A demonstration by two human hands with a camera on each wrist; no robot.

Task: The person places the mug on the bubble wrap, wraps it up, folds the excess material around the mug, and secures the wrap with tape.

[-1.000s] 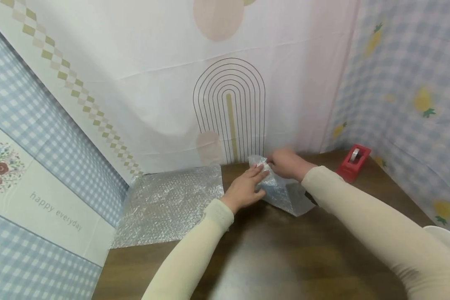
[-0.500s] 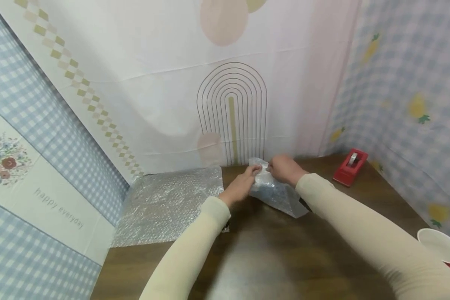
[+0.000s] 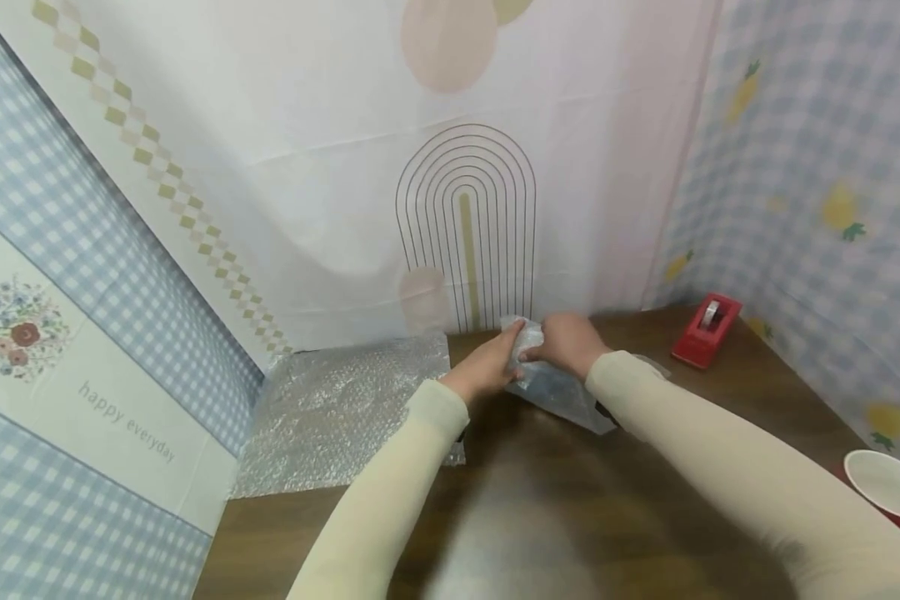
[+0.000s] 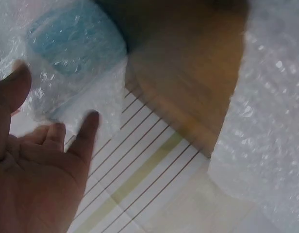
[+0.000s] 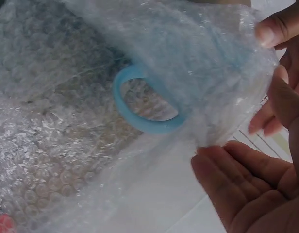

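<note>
Pinching bubble wrap around a blue mug with the right hand, touching it with extended fingers of the left hand, at the back of a wooden table.

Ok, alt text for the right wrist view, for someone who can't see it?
A blue handle curves out from clear bubble wrap, with the left hand at its right edge and the right hand below. A red patch, too cropped to identify, shows at lower left.
</note>
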